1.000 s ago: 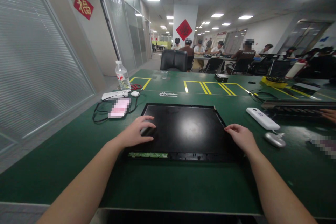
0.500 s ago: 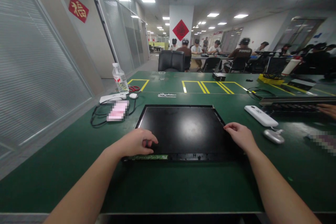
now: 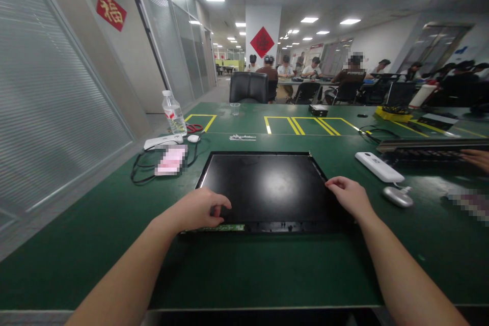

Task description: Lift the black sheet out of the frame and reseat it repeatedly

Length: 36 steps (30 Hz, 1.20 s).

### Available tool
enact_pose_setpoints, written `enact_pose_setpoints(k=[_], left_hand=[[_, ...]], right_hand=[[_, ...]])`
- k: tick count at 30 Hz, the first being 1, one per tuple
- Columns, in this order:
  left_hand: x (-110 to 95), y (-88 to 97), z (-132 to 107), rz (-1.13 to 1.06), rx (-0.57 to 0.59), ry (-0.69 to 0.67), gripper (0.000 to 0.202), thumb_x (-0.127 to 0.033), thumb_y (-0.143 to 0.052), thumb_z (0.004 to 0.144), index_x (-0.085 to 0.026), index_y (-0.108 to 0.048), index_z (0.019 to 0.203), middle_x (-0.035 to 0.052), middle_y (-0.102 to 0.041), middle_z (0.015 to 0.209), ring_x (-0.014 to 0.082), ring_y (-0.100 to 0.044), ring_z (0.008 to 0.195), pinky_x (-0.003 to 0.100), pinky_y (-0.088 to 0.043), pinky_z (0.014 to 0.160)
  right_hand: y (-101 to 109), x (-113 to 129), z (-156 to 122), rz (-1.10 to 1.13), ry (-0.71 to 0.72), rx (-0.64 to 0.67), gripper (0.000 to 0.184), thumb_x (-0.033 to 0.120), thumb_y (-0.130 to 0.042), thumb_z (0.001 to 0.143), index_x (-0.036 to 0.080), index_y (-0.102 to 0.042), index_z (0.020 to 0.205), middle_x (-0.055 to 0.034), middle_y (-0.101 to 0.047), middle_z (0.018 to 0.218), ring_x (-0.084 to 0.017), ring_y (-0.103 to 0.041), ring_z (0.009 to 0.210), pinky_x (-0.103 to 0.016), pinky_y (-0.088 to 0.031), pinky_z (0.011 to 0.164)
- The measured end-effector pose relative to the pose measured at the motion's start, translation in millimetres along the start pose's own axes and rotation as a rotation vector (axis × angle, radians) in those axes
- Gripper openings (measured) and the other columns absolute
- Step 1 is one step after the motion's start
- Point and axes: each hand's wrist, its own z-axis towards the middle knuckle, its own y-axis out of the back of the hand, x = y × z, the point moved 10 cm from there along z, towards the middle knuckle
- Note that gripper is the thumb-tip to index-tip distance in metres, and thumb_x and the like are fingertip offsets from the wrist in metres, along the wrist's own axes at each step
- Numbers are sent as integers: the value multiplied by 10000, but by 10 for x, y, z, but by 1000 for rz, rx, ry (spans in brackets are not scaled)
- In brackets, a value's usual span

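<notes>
A black display panel (image 3: 263, 183) lies flat, screen up, on the green table in front of me. A strip of green circuit board (image 3: 227, 227) shows along its near left edge. My left hand (image 3: 202, 208) rests over the panel's near left corner, fingers bent, thumb and forefinger apart, with nothing visible between them. At the panel's right edge, my right hand (image 3: 348, 194) has its fingers pressed together on the black frame. Its lower fingers are partly hidden.
To the left are a water bottle (image 3: 174, 113), red-handled scissors (image 3: 194, 128), a white power bank (image 3: 163, 141) and a cable. On the right lie another power bank (image 3: 379, 167), a silver mouse-like object (image 3: 397, 196) and a co-worker's hand (image 3: 476, 159). People sit at tables behind.
Almost nothing differs. My left hand has shifted very slightly; the panel and my right hand stay in place.
</notes>
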Motion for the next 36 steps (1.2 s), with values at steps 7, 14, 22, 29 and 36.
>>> enact_pose_setpoints(k=[7,14,22,29,36], left_hand=[[37,-37,6,41,-15,8,298,-246,-634,739,-290,-738,1014,-36,-733,740,152,-648,635,239,-406,578],[26,-35,8,38,-18,6,324,-208,-626,723,-286,-734,1018,-39,-716,707,147,-637,620,232,-411,577],[26,-30,8,-85,-8,-10,292,-230,-636,744,-258,-734,1018,-42,-694,681,132,-621,609,218,-411,582],[318,280,-20,-127,-261,153,322,-429,-532,858,-199,-731,965,13,-695,700,168,-625,647,260,-433,622],[1121,472,-279,-32,-443,620,377,-475,-496,839,-193,-720,948,88,-750,934,265,-670,868,306,-439,658]], right_hand=[[-10,-28,15,17,16,-15,198,335,-561,741,245,-733,783,-25,-747,825,-214,-661,815,-310,-431,713],[1,-20,12,8,10,-17,201,340,-562,733,248,-735,778,-28,-748,830,-212,-660,813,-305,-435,704],[1,-20,5,21,13,-12,213,349,-561,737,247,-740,791,-27,-747,832,-212,-662,813,-306,-443,710],[10,-28,22,41,32,-28,216,353,-565,721,244,-743,773,-32,-752,815,-222,-667,804,-314,-448,707],[18,-39,25,30,24,-37,216,364,-573,712,243,-742,772,-38,-749,801,-222,-662,780,-316,-445,685]])
